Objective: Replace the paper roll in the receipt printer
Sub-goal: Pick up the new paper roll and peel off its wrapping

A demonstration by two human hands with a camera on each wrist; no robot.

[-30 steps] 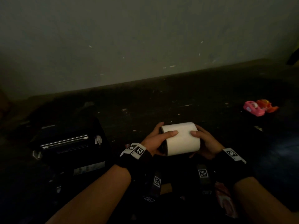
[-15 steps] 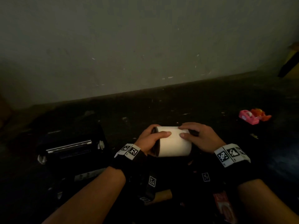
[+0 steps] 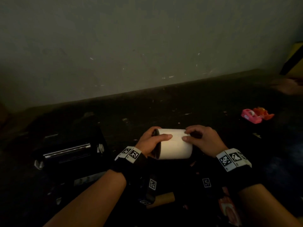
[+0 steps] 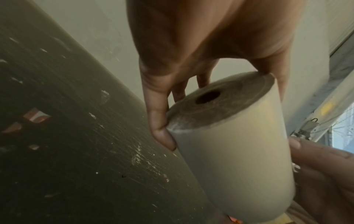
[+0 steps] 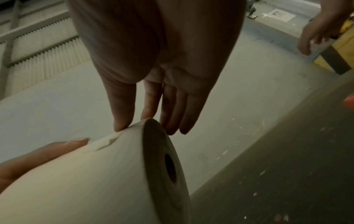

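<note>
I hold a white paper roll [image 3: 173,145] on its side above the dark floor. My left hand [image 3: 157,138] grips its left end, thumb along the top; in the left wrist view the thumb [image 4: 161,128] presses the roll [image 4: 229,151] near its core hole. My right hand [image 3: 186,135] sits on the right end. Its thumb and forefinger pick at a lifted paper flap [image 5: 101,143] on the roll [image 5: 86,181]. The black receipt printer [image 3: 70,154] stands with its lid up to the left, apart from both hands.
A brown cardboard core [image 3: 164,198] lies on the floor under my wrists. A pink tape dispenser [image 3: 250,116] and an orange object [image 3: 262,113] sit at the right. A grey wall [image 3: 147,46] runs behind. Another person's hand [image 5: 321,30] shows by a yellow object.
My right hand has come from the roll's right end up onto its top edge, fingertips now at the paper flap. The left hand keeps its grip. The view has tilted up slightly.
</note>
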